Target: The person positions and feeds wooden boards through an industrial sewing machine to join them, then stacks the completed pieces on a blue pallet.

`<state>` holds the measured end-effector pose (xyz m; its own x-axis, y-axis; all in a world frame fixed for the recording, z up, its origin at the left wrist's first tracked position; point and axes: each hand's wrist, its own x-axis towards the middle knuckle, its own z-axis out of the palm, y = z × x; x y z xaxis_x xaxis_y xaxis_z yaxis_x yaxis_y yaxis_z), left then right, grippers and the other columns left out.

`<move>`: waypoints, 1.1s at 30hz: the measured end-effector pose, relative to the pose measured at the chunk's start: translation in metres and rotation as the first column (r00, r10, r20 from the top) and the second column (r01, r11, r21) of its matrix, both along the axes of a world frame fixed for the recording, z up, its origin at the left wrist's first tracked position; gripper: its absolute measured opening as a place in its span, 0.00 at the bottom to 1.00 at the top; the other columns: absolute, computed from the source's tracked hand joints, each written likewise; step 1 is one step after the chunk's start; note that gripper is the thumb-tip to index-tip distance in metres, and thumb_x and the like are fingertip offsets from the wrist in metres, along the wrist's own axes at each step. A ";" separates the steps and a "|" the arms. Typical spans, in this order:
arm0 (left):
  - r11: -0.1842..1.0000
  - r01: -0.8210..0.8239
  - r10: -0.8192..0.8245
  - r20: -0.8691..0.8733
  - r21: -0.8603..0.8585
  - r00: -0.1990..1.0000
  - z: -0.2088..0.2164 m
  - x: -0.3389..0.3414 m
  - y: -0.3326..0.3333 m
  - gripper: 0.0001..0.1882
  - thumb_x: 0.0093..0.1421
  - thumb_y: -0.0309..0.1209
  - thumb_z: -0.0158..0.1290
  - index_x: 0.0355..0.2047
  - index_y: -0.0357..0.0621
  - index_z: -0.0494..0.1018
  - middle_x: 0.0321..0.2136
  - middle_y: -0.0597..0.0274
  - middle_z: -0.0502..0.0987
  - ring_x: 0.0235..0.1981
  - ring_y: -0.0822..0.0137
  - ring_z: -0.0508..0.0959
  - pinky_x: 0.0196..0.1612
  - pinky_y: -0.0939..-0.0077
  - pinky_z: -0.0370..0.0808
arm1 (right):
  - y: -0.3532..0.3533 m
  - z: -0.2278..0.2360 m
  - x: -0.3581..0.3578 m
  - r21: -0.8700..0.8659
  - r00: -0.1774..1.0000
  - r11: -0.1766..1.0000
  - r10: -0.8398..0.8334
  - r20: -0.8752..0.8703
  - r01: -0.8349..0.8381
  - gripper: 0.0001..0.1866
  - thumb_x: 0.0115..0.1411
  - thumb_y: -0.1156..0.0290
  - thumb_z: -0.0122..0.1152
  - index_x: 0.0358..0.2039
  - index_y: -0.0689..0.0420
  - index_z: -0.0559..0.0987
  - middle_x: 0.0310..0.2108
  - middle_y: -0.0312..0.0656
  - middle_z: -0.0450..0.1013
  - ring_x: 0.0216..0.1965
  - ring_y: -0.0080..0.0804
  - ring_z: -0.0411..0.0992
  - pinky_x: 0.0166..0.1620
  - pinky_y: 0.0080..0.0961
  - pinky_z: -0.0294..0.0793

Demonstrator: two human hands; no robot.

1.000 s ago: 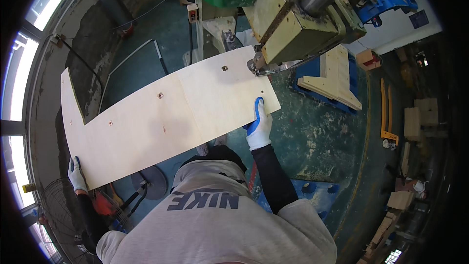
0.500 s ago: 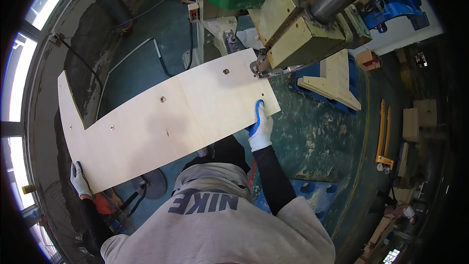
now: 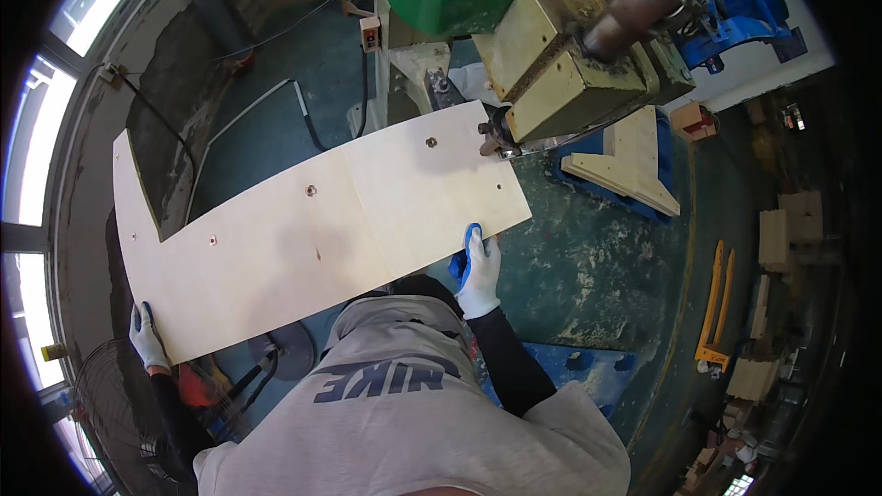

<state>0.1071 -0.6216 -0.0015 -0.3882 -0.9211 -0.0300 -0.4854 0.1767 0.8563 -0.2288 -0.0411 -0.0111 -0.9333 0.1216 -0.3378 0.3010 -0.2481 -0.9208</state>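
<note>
head view: right hand point(image 3: 478, 276) just slid back to the near edge of the wooden panel point(image 3: 303, 230), thumb barely over it, so the left hand point(image 3: 147, 335), clamped on the near left corner, is probably steadying more. panel's right end sits by the machine head point(image 3: 570, 96). right fingers are hidden underneath, can't tell if they're gripping; tool contact's unclear too.

A woodworking workshop: a grimy yellow-green machine point(image 3: 562, 108) at one o'clock, wooden blocks point(image 3: 774, 237) at three, and a scuffed, dusty green floor point(image 3: 597, 266) around four.
</note>
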 end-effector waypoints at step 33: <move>0.999 -0.028 0.028 0.000 0.041 1.000 -0.007 0.018 -0.002 0.24 0.70 0.38 0.54 0.59 0.32 0.71 0.49 0.63 0.79 0.45 0.75 0.75 0.51 0.81 0.72 | -0.009 -0.014 -0.043 0.077 0.986 0.986 0.156 -0.066 -0.151 0.19 0.68 0.57 0.55 0.48 0.60 0.76 0.35 0.30 0.71 0.36 0.18 0.67 0.41 0.21 0.67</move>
